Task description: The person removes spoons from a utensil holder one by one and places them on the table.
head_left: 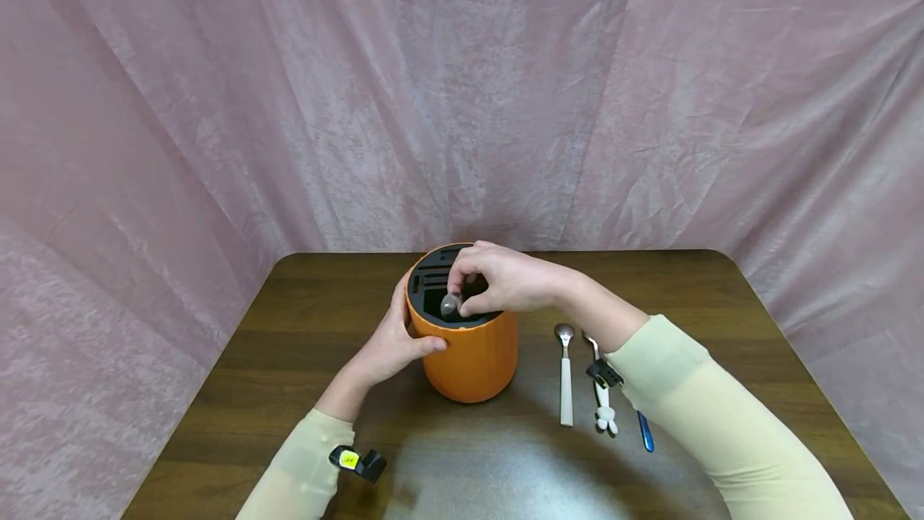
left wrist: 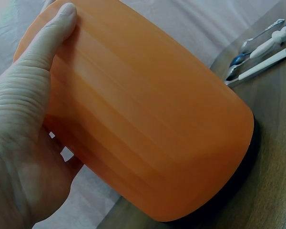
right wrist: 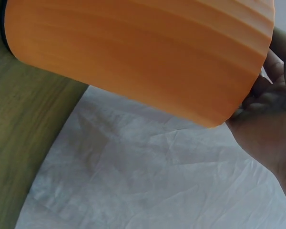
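An orange utensil holder (head_left: 472,363) with a dark slotted top (head_left: 426,307) stands on the table. My left hand (head_left: 393,339) grips its left side, the thumb lying across the front just under the rim, as the left wrist view also shows. Over the top's larger opening, my right hand (head_left: 508,275) pinches a spoon between thumb and fingers. The round metal bowl (head_left: 451,306) of that spoon shows below the fingertips; the rest of it is hidden. In the right wrist view the orange wall covers the right hand's (right wrist: 269,114) fingertips.
To the holder's right lie a white-handled spoon (head_left: 566,383), a spoon with a white rabbit-shaped handle (head_left: 605,412) and a blue handle (head_left: 646,432), partly under the right forearm. An ornate silver utensil (left wrist: 267,31) lies beyond them. A pink curtain (head_left: 462,103) hangs behind the table.
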A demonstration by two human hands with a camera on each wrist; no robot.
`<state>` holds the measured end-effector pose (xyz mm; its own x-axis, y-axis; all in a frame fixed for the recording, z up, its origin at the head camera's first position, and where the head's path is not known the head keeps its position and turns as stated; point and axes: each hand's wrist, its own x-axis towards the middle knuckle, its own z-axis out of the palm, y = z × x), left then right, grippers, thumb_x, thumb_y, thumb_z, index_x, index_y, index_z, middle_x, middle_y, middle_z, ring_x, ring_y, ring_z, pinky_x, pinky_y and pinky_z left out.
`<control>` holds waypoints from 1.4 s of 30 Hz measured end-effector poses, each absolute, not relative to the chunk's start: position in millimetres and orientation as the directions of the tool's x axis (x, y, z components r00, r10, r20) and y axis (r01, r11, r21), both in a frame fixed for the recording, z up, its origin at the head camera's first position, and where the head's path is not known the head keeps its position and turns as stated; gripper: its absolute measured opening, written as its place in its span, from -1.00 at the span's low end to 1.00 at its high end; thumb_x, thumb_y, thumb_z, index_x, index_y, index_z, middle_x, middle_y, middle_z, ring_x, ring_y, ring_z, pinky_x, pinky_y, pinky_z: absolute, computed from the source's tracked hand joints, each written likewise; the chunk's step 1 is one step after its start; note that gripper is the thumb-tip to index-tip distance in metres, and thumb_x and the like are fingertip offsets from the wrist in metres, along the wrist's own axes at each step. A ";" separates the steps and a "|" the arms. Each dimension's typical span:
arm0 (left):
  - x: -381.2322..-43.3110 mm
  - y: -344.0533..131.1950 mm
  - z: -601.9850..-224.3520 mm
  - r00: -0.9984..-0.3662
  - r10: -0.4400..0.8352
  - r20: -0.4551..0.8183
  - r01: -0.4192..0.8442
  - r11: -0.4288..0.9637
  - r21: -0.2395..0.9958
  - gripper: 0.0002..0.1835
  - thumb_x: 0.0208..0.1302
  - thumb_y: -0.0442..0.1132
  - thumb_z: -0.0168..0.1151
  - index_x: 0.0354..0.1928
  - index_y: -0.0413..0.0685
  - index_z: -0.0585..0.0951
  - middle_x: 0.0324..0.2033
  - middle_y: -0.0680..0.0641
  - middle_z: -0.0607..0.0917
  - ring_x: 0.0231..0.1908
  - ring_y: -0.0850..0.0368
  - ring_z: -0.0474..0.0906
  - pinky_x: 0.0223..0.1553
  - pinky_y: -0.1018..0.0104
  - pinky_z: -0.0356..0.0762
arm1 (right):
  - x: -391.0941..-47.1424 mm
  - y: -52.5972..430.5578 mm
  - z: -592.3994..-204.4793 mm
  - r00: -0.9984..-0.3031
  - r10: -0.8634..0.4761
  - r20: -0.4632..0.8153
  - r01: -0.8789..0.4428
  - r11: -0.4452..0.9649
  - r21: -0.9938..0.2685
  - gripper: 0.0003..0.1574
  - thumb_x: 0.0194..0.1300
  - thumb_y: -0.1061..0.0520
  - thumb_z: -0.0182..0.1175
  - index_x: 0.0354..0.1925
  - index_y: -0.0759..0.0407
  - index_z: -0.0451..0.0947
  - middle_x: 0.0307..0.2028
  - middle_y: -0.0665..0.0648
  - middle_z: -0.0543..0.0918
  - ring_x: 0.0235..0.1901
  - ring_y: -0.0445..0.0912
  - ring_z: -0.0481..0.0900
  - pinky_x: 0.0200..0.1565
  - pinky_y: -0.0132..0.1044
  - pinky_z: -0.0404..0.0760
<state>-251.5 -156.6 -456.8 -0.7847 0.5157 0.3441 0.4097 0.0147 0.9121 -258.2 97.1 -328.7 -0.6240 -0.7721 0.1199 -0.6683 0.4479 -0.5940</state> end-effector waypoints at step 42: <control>-252.5 -155.4 -458.5 -0.791 0.514 0.332 0.400 0.023 0.916 0.26 0.04 0.20 0.57 0.61 0.36 -0.11 0.55 0.09 0.08 0.51 0.05 0.02 0.46 -0.24 -0.07 | -258.6 115.2 -322.6 -0.763 -0.554 0.333 -0.483 0.147 -0.863 -0.71 0.41 0.21 0.33 0.03 0.19 0.48 -0.22 0.20 0.67 -0.17 0.10 0.71 -0.24 -0.07 0.62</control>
<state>-252.5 -155.4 -458.5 -0.7906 0.5144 0.3322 0.3998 0.0227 0.9163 -258.6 115.2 -322.6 -0.7628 -0.5545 0.3327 -0.4832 0.1468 -0.8631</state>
